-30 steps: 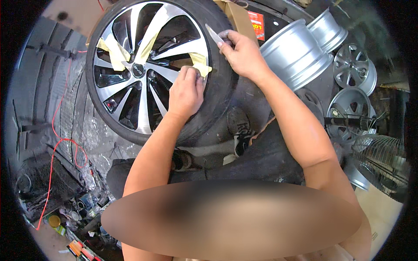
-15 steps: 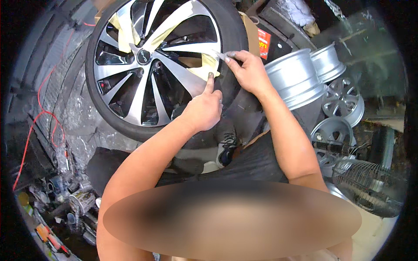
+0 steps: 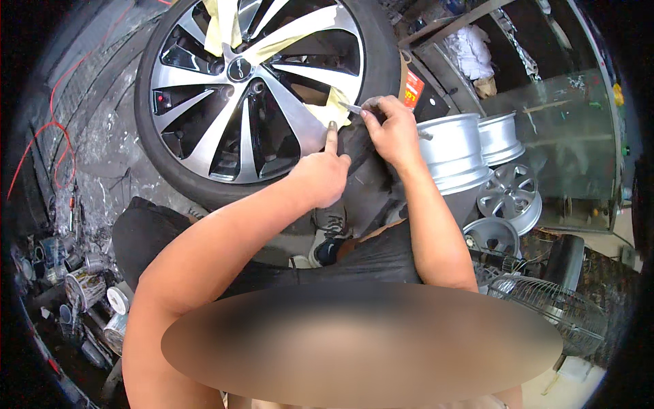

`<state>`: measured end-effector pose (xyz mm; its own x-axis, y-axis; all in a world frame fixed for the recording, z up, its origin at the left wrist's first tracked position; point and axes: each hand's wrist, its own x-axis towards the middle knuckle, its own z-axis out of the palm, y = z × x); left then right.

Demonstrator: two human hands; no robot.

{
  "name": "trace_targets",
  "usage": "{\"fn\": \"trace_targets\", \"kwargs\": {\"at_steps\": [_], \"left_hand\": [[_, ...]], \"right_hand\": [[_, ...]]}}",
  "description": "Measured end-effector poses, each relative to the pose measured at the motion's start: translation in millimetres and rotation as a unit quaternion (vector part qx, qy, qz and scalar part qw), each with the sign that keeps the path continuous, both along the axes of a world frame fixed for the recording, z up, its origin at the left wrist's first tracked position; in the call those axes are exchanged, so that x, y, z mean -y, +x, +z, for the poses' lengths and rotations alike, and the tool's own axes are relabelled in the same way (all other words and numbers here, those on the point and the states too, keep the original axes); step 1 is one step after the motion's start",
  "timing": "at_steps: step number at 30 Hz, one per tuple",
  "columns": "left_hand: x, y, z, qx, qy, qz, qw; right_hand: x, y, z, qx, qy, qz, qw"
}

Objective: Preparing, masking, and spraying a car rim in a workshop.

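A large tyred alloy wheel, with silver spokes and black recesses, lies in front of me. Pale yellow masking tape covers a patch at the rim's right edge. On this patch the outstretched index finger of my left hand presses, its other fingers curled with nothing in them. My right hand pinches a slim craft knife, whose blade tip points at the tape just above my left fingertip. More tape strips run over the upper spokes and beside the centre cap.
Bare silver rims stand and lie to the right, beyond my forearm. A fan with a wire cage is at lower right. Paint cans and clutter fill the lower left. A red cable winds along the left floor.
The view has shifted and turned, so the wheel sits higher and a little to the right. The knife's tip has come closer to my left fingertip along the taped rim edge.
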<state>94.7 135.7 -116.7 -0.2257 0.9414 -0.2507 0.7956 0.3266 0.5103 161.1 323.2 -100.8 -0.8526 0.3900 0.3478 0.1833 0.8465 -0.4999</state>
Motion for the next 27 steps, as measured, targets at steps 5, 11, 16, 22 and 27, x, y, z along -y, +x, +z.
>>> {"fn": "trace_targets", "kwargs": {"at_steps": [5, 11, 16, 22, 27], "left_hand": [[2, 26, 22, -0.032, -0.065, -0.003, 0.997], [37, 57, 47, 0.025, -0.084, -0.174, 0.981], [53, 51, 59, -0.034, -0.057, -0.188, 0.980], [54, 41, 62, -0.083, -0.028, -0.173, 0.981], [59, 45, 59, -0.076, -0.037, -0.179, 0.980]], "right_hand": [[-3, -8, -12, 0.023, 0.047, 0.038, 0.998], [-15, -19, -8, 0.045, 0.149, 0.064, 0.986], [-15, -24, 4, 0.086, 0.201, 0.129, 0.967], [-15, -31, 6, 0.120, 0.224, 0.140, 0.957], [-14, -32, 7, 0.118, 0.226, 0.139, 0.957]]}}
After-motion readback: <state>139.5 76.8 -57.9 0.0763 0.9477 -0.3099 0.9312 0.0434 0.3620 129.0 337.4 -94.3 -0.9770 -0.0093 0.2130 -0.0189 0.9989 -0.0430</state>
